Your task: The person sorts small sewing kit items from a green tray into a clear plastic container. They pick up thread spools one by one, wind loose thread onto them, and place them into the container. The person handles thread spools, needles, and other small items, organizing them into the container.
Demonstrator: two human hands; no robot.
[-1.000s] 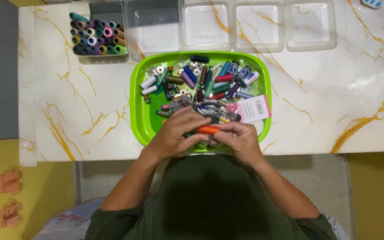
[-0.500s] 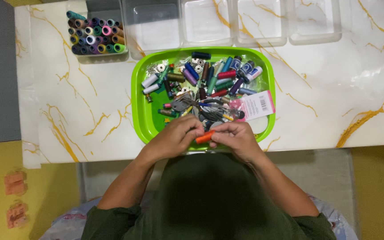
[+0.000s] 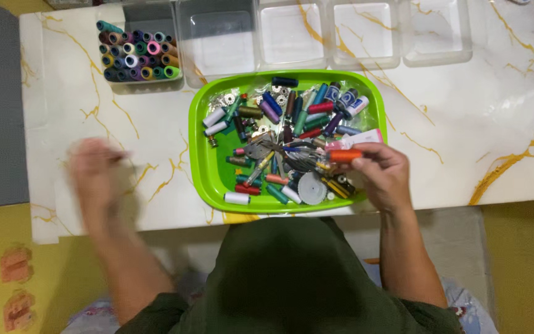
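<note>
One orange thread spool (image 3: 345, 155) is what we hold in our right hand (image 3: 383, 174), pinched lengthwise between thumb and fingertips, right of the frame's centre and over the right part of the green tray (image 3: 200, 162). The spool is a short cylinder wound in bright orange thread, lying roughly level with its left end pointing toward the tray's middle. Below it the tray is crowded with spools in white, blue, purple, red and green, a few metal bobbins, a round white disc (image 3: 312, 187) and a pink card (image 3: 366, 137) just above our fingers. Our left hand (image 3: 94, 175) is a blur at the left of the frame over the marbled tabletop (image 3: 465, 111), well apart from the tray; we cannot tell whether it is open or closed. A clear box of upright spools (image 3: 137, 52) sits in the upper left, with a row of clear bins (image 3: 292, 34) along the top edge. Half a second ago both our hands met on the orange spool at the tray's lower edge; now the left has swung away and the right alone carries the spool, higher and further right.
</note>
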